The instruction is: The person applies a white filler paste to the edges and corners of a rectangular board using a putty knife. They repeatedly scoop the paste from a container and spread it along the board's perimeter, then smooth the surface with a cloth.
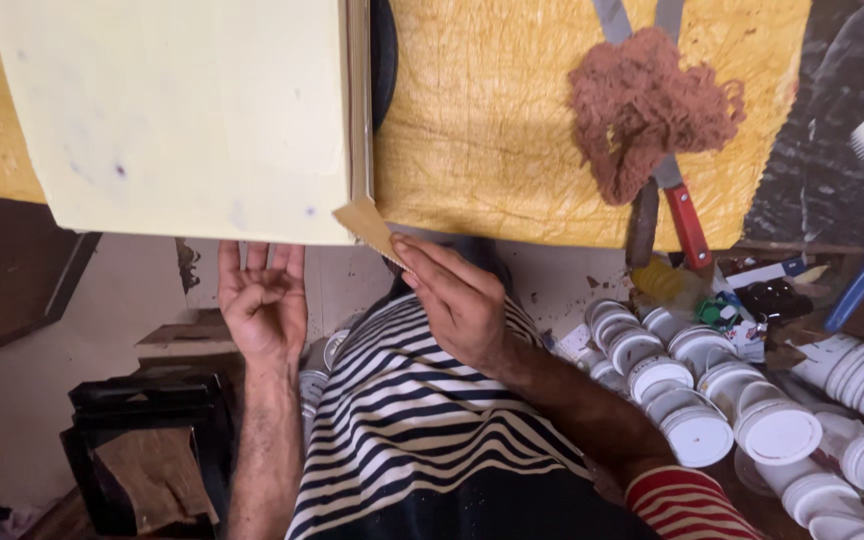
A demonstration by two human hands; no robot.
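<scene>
inspection of the bench as seen from the head view, which appears turned upside down relative to the worker.

a pale yellow board [177, 115] lies on the yellow cloth [492, 110] covering the work surface, its near edge overhanging toward the worker. the left hand [262, 300] sits under that edge, palm up, fingers spread and released — it supports or steadies the board, grasping nothing. the right hand [457, 300] pinches a small piece of tan sandpaper [367, 228] between thumb and fingers, pressed against the board's near corner.

progress, as a judgement only: the board's broad face looks smooth and even in colour, with a few small dark specks remaining. work is now at the corner and edge — this suggests a finishing stage, though how much of the edge has been treated cannot be told.

surroundings: a wad of brown fibre [647, 100] rests on the cloth over red-handled shears [687, 220]. many white-lidded jars [712, 400] crowd the side beyond the right forearm, and a blue-handled tool [857, 290] lies near them. the worker wears a striped shirt [412, 420].
</scene>
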